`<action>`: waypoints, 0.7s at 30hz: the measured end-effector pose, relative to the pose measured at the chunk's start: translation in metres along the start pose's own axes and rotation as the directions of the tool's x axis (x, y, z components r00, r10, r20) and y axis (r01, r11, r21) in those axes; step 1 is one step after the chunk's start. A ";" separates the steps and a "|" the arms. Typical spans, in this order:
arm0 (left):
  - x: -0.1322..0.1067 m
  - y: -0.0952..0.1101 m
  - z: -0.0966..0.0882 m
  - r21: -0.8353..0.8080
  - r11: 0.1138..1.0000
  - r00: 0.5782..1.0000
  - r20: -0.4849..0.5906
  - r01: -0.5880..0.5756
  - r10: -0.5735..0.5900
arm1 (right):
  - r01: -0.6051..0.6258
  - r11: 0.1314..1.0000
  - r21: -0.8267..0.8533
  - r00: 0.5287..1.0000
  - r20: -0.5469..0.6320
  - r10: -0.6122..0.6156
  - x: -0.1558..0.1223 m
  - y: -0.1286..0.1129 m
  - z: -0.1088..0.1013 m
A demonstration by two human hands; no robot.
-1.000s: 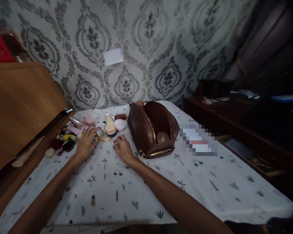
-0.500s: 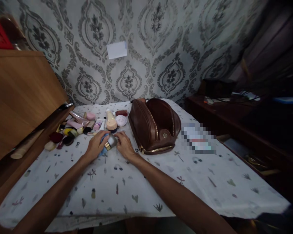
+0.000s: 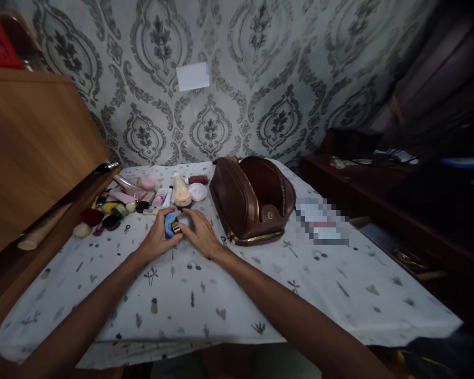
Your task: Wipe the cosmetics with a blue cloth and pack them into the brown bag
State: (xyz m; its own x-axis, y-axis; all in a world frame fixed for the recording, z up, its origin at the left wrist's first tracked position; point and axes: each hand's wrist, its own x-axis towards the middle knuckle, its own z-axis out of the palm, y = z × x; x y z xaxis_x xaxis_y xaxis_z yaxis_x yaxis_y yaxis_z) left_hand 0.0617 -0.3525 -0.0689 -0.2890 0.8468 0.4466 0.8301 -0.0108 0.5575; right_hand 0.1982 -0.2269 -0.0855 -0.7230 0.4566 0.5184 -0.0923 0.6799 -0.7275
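Between my two hands is a small rounded blue-and-grey case with a shiny gold piece at its middle; its exact kind is unclear. My left hand wraps its blue left side, thumb along the front. My right hand grips the grey right side, with fingers over the top and thumb near the gold piece. Just behind stands a beige tube with a dark cap end, beside a round pale-pink compact. To the right sits a brown leather cosmetic bag, its zipped top gaping open.
A pile of makeup items lies on the patterned white tablecloth at left. A wooden cabinet borders that side. Right of the bag is a blurred-out flat item, and beyond it a dark desk with an open drawer.
My right hand has closed further over the case, its thumb now near the gold piece. The case has turned a little, and my left thumb now shows in front. The view has shifted slightly.
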 end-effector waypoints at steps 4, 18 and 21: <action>0.002 0.000 -0.004 -0.018 0.988 0.987 0.051 -0.151 0.152 | 0.006 1.000 -0.001 0.999 0.032 -0.006 -0.003 0.000 -0.003; 0.001 -0.001 -0.003 0.059 0.997 0.999 -0.022 -0.045 0.047 | -0.026 0.999 0.023 0.987 0.158 0.022 -0.006 0.002 -0.010; 0.001 0.003 -0.004 0.090 0.995 0.997 -0.067 0.037 -0.031 | -0.104 0.994 -0.017 0.983 0.154 0.105 -0.005 -0.002 -0.012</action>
State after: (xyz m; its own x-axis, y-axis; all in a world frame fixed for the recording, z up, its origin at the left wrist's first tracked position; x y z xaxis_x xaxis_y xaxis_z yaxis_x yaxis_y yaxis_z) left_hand 0.0620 -0.3538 -0.0643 -0.3463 0.8090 0.4749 0.8581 0.0686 0.5089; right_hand 0.2101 -0.2240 -0.0816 -0.8253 0.4318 0.3639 -0.0053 0.6384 -0.7697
